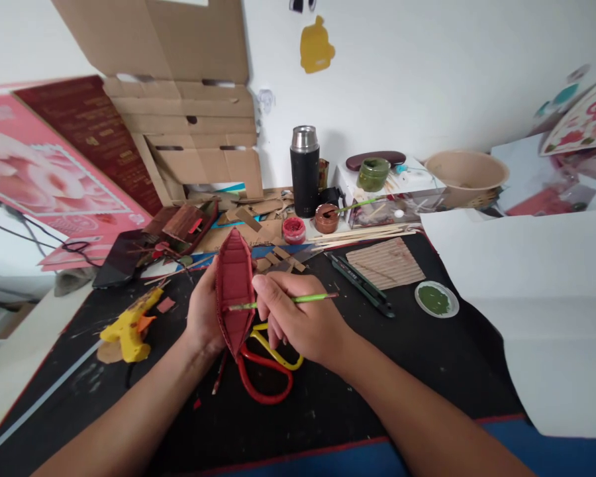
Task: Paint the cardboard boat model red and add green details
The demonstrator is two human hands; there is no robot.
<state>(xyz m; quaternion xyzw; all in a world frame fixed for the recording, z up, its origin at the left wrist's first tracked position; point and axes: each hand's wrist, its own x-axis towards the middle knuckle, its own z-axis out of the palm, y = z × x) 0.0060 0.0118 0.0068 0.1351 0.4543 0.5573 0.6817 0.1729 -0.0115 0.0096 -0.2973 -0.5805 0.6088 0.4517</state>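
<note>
My left hand is wrapped around a small red model boat, held with its hollow inside facing up at me. Pinched in my right hand is a green-handled paintbrush; its tip lies over the boat's inside, near the lower end. Whether the tip touches the surface I cannot tell. Below the boat are scissors with one red handle and one yellow handle; the boat and my hand cover part of them.
A yellow glue gun lies at left. Behind are open jars of red paint and brown paint, plus a black thermos. Rightward lie a utility knife, corrugated cardboard and a lid with green paint.
</note>
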